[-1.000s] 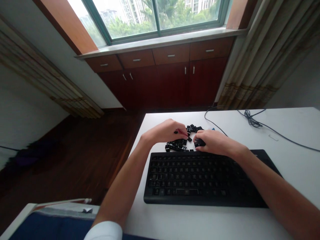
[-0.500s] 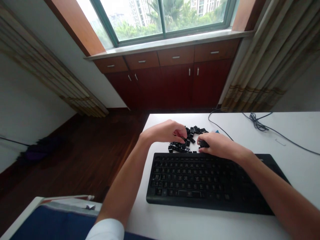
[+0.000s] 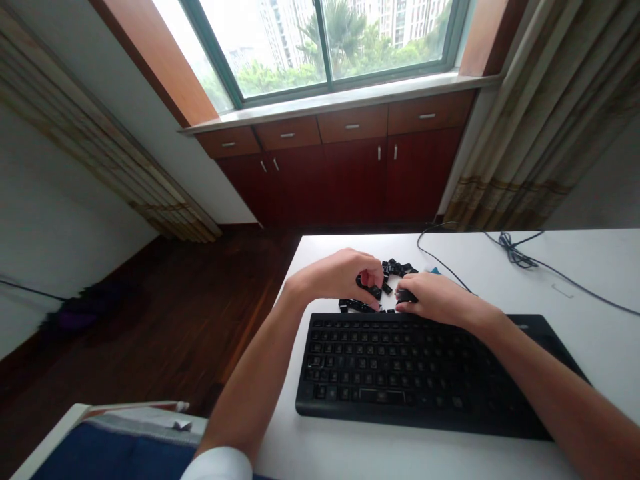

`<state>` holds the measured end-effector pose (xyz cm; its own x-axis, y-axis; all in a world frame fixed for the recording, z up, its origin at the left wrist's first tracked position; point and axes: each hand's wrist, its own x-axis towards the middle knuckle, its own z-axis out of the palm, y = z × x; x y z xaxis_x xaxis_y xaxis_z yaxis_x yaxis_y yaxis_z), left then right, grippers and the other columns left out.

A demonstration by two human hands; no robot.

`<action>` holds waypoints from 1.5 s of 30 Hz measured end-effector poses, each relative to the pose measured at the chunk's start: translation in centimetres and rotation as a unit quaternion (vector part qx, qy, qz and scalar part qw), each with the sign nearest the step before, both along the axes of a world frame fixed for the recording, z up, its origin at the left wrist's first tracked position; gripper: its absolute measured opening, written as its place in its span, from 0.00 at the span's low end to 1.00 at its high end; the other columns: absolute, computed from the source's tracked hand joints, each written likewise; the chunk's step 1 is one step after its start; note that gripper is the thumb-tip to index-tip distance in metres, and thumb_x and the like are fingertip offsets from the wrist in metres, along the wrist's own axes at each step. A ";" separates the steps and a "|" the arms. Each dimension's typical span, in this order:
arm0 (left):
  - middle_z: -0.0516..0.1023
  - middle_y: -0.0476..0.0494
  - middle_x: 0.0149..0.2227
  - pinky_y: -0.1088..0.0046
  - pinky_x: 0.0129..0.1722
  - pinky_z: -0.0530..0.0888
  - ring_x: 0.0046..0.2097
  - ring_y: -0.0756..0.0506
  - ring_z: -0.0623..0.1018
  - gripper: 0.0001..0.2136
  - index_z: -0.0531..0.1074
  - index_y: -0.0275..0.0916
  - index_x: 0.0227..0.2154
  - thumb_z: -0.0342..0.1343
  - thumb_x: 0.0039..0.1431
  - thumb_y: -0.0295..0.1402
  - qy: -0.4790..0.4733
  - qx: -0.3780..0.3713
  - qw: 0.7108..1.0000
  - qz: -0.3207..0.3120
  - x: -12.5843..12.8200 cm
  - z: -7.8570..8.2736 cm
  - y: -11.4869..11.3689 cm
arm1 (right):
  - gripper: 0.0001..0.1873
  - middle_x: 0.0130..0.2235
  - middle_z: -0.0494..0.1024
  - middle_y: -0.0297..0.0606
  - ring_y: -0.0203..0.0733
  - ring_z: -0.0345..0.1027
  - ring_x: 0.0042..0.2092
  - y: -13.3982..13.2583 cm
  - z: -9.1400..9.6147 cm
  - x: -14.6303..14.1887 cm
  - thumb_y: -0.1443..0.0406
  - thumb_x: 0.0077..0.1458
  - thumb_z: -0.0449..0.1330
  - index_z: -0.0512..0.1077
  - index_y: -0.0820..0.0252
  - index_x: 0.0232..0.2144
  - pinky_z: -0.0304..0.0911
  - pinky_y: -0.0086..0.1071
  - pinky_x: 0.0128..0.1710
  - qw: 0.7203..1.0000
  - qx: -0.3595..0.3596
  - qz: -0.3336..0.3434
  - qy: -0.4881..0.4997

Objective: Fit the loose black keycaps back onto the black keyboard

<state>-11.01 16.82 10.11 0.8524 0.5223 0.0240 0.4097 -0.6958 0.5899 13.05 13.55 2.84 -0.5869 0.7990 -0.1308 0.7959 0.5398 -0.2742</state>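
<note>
A black keyboard (image 3: 380, 367) lies on the white table, its key area showing bare dark sockets. Loose black keycaps (image 3: 393, 268) are heaped just behind its far edge. My left hand (image 3: 350, 277) curves over the left part of this heap, thumb and fingers apart, with keycaps in the gap between them. The thumb tip is down by a long black keycap (image 3: 356, 305). To the right, my right hand (image 3: 433, 295) is closed on a small dark object (image 3: 406, 295); its exact kind is partly hidden by the fingers. My right forearm crosses above the keyboard's right side.
A small blue item (image 3: 435, 271) sits behind my right hand. A black cable (image 3: 520, 252) runs over the back of the white table (image 3: 590, 333), and a thin bent wire (image 3: 562, 291) lies at right. A navy-seated chair (image 3: 115, 450) stands at lower left.
My left hand has shifted slightly right over the keycaps, and its thumb and fingers have spread. The right hand keeps its grip in nearly the same place. The view has tilted up slightly.
</note>
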 end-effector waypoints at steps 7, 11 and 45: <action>0.79 0.48 0.34 0.76 0.35 0.70 0.35 0.49 0.77 0.11 0.79 0.39 0.38 0.69 0.53 0.36 0.024 0.020 1.000 0.001 0.1 0.2 -0.2 | 0.10 0.41 0.82 0.41 0.49 0.75 0.41 -0.2 0.5 -0.2 0.56 0.58 0.62 0.74 0.55 0.37 0.61 0.34 0.35 1.000 -0.003 -0.003 0.007; 0.82 0.48 0.35 0.77 0.38 0.72 0.37 0.49 0.80 0.10 0.79 0.40 0.41 0.66 0.57 0.35 -0.001 -0.012 1.000 0.007 0.0 0.1 -0.2 | 0.10 0.40 0.82 0.40 0.48 0.75 0.41 -0.2 0.7 -0.2 0.56 0.58 0.62 0.74 0.55 0.37 0.61 0.33 0.35 1.000 -0.005 -0.005 0.008; 0.84 0.40 0.36 0.72 0.40 0.79 0.38 0.45 0.83 0.16 0.80 0.34 0.40 0.73 0.47 0.30 -0.277 -0.304 0.912 -0.015 3.4 -0.2 -3.5 | 0.15 0.35 0.80 0.36 0.38 0.70 0.31 -1.5 8.4 4.9 0.52 0.59 0.62 0.77 0.55 0.41 0.64 0.30 0.31 0.972 -0.013 -0.068 0.226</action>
<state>-7.57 13.32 9.89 0.8117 0.5591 0.1690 -0.0817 -0.1779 0.9807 17.99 12.04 11.26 -0.4792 0.8726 0.0947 0.6548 0.4272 -0.6235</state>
